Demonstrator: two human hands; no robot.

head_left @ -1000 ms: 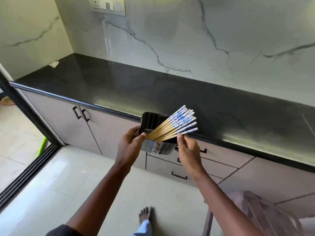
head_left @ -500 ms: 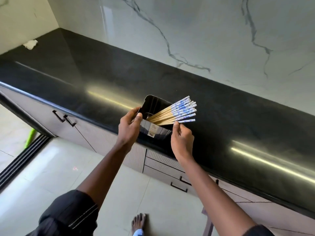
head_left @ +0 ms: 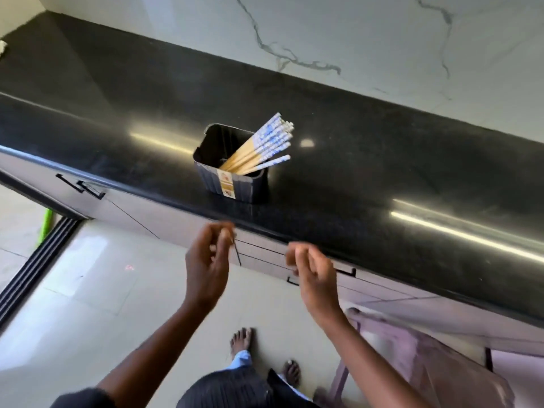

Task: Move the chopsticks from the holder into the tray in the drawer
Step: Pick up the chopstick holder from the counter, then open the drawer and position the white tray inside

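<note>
Your holder [head_left: 235, 169] now stands on the countertop [head_left: 382, 172] at frame centre. Your left hand [head_left: 207, 269] and right hand [head_left: 316, 275] hang empty below it.

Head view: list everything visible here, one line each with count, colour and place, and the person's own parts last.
holder: one, black with a label, standing on the counter near its front edge
chopsticks: a bundle, count unclear, wooden with blue-and-white ends, leaning right inside the holder
counter: one, glossy black, across the frame
wall: white marble with grey veins, behind the counter
drawers: shut, pale with black handles, under the counter
floor: pale tiles, lower left
stool: one, purplish, lower right
left hand: empty, fingers curled, below the counter edge
right hand: empty, fingers curled, beside the left hand
feet: two, bare, on the floor
</note>
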